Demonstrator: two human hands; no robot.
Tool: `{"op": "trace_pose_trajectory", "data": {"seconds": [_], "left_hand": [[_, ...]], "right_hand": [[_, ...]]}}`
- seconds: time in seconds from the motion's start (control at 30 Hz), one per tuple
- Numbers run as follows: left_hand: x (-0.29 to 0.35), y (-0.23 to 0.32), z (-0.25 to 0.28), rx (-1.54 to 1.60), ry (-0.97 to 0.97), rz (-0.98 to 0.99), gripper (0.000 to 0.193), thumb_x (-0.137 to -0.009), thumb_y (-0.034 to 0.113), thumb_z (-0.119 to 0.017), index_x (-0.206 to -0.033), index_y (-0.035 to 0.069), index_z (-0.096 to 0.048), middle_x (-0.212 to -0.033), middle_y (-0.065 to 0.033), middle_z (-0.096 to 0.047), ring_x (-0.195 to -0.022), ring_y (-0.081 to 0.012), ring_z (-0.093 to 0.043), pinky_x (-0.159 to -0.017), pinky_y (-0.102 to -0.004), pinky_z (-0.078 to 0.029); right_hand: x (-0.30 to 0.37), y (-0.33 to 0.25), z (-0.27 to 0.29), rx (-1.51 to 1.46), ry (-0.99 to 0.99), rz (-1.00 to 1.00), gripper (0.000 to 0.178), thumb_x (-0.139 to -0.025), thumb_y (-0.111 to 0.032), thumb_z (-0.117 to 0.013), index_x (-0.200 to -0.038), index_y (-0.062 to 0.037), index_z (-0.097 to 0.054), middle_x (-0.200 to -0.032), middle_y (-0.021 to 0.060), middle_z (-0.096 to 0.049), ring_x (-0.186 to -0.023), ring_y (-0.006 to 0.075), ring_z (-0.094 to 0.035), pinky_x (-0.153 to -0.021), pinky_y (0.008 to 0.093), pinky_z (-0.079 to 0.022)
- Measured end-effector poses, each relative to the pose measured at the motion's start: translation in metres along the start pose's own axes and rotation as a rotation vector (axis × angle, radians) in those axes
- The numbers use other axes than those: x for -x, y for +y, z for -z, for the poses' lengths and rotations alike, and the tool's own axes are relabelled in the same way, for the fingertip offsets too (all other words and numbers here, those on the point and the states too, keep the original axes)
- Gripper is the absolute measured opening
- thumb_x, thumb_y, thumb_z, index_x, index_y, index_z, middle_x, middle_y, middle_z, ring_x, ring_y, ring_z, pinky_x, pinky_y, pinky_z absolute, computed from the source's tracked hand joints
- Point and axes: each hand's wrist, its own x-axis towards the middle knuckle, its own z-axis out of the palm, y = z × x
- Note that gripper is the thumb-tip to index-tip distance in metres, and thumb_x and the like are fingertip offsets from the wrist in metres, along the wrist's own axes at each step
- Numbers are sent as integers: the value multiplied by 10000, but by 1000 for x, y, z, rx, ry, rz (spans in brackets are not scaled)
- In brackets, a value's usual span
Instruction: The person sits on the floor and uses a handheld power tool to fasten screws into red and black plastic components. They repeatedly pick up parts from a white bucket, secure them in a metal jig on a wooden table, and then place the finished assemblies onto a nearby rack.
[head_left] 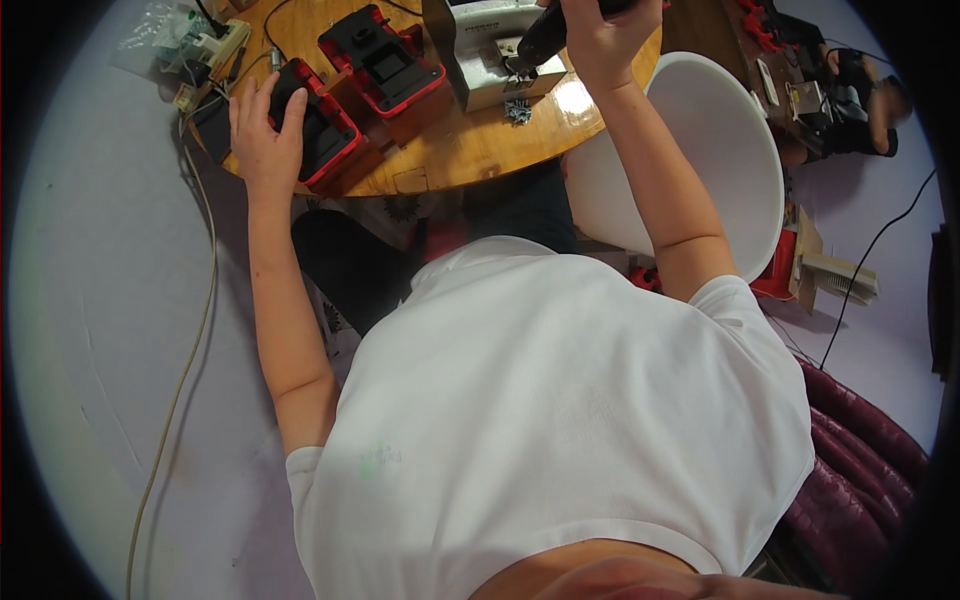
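Red and black plastic forms the rectangular case (325, 130) at ten o'clock, which the wide-spread left hand (265, 140) should steady lightly. At twelve, a silver metal box (462, 55) stands by a black cylindrical tool (545, 38), best kept straight, gripped by the right hand (605, 45) at one.

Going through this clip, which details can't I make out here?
All in the head view:
- Top of the right hand and the dark tool it holds: cut off by the upper edge.
- Whether the tool's tip touches the metal fixture: too small and dark.
- Count of small metal pieces: too small.
- Surface under the left hand: hidden by that hand.
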Motion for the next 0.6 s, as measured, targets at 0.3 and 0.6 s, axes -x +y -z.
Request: {"op": "trace_pose_trajectory", "data": {"seconds": [0.3, 0.6], "left_hand": [[3, -1, -6, 40, -104, 61, 543, -914, 514, -597, -1316, 149, -594, -1455, -170, -466, -1405, -414, -309, -1138, -471, -285], [1, 3, -11, 46, -80, 26, 549, -871, 484, -673, -1292, 138, -611, -1459, -168, -466, -1410, -408, -305, -1133, -461, -288]], "right_hand": [[10, 10, -6, -45, 44, -20, 265, -882, -24, -679, -1039, -47, -468, -779, 34, -586, -620, 93, -570, -546, 250, -475], [-21, -35, -55, -158, -37, -212, 293, -910, -250, -703, -948, -51, -491, -733, 61, -581, -551, 137, -576, -501, 286, -481]]}}
